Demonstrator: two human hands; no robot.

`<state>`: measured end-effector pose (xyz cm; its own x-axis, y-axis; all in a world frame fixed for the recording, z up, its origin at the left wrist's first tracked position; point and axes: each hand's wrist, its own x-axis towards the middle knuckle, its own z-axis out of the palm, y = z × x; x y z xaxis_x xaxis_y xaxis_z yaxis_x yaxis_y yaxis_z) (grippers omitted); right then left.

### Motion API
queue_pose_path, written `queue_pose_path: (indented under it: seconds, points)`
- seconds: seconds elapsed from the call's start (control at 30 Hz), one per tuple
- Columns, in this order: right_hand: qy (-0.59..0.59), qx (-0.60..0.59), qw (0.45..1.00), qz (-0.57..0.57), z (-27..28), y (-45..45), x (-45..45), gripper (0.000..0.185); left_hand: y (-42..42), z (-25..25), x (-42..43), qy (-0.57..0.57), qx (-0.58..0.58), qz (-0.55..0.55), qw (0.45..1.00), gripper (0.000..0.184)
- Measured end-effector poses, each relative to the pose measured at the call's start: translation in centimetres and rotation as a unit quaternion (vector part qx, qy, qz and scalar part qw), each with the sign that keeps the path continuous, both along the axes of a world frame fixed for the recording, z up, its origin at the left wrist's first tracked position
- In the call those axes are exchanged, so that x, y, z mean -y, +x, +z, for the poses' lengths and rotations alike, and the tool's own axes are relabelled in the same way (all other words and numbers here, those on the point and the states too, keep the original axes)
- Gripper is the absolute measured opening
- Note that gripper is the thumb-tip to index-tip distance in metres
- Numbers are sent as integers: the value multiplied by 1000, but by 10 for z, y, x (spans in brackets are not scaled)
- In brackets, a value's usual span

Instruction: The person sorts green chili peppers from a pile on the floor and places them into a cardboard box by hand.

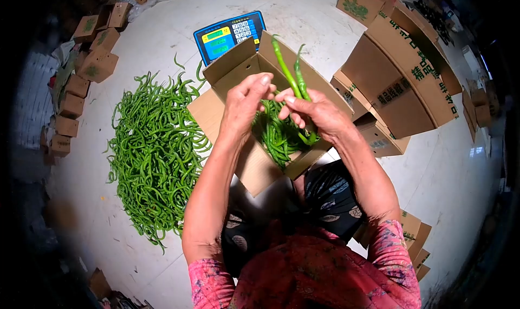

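Note:
Two long green chili peppers (287, 65) stick up from my right hand (317, 113), whose thumb and fingers are closed round their lower part. My left hand (246, 100) is just beside it, thumb pressed to the curled fingers; what it pinches, if anything, is hidden. Both hands are over an open cardboard box (233, 71) with its flaps spread. Inside lie many green peppers (279, 138), partly covered by my hands. To the left, a large heap of green peppers (154, 152) is spread on the floor.
A blue scale with a keypad and lit display (227, 38) stands behind the box. Larger printed cartons (392, 79) are stacked at the right. Several small boxes (100, 60) line the left side. Flattened cardboard (414, 233) lies at the lower right.

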<state>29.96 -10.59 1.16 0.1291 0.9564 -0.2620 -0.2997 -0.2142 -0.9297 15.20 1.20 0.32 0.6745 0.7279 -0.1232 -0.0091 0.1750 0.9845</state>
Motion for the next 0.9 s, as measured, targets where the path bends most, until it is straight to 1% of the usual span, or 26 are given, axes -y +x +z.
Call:
queue_pose_path:
  seconds: [0.07,0.1,0.2,0.23,0.27,0.3,0.37,0.4,0.43,0.47,0.53,0.57,0.6,0.67,0.7,0.73,0.8,0.83,0.9]
  points:
    - [-3,31,999,36,-5,-5,-2,30,-1,5,8,5,8,-28,1000,41]
    - [-5,44,998,54,-8,-8,-3,30,-1,9,14,-40,26,-27,998,34]
    - [-31,78,992,93,-2,-18,-3,31,-2,-3,10,-63,52,14,997,25]
    - [-32,83,991,100,1,-20,-2,31,-4,-5,5,-66,51,9,996,20]
    - [-34,88,990,107,2,-22,-1,32,-7,-7,3,-77,67,1,995,20]
    - [-31,63,992,106,1,-21,-2,35,-9,-5,2,-88,82,-6,993,20]
    - [-4,59,997,47,-4,-12,-3,36,-16,-2,-5,-96,96,-4,991,22]
    - [10,56,998,19,-6,-6,-3,37,-20,2,-8,-85,93,3,992,27]
    - [-8,20,1000,-14,6,-2,0,36,-23,6,-10,-80,91,13,993,27]
    - [5,-37,999,-34,10,5,1,37,-27,9,-13,-75,90,22,993,27]
    - [31,-123,991,-35,11,17,4,39,-36,4,-21,-66,106,41,991,27]
    - [30,-138,989,-46,12,18,6,38,-40,2,-25,-60,103,53,992,29]
    - [47,-163,985,-22,8,21,6,37,-42,-1,-28,-53,99,65,992,31]
    - [79,-212,974,27,-3,27,6,36,-41,-9,-31,-28,31,75,996,30]
    - [81,-221,972,8,-1,20,5,34,-41,-10,-30,-16,-4,80,997,30]
    - [81,-233,969,1,-2,17,3,34,-40,-12,-26,14,-59,41,997,36]
    - [81,-257,963,-11,-3,13,-2,32,-36,-13,-15,167,-161,-18,972,45]
    - [100,-272,957,-18,-8,11,-6,31,-32,-8,-8,247,-171,-9,954,52]
    - [102,-277,954,-41,-10,7,-10,32,-31,6,14,187,-121,-57,973,45]
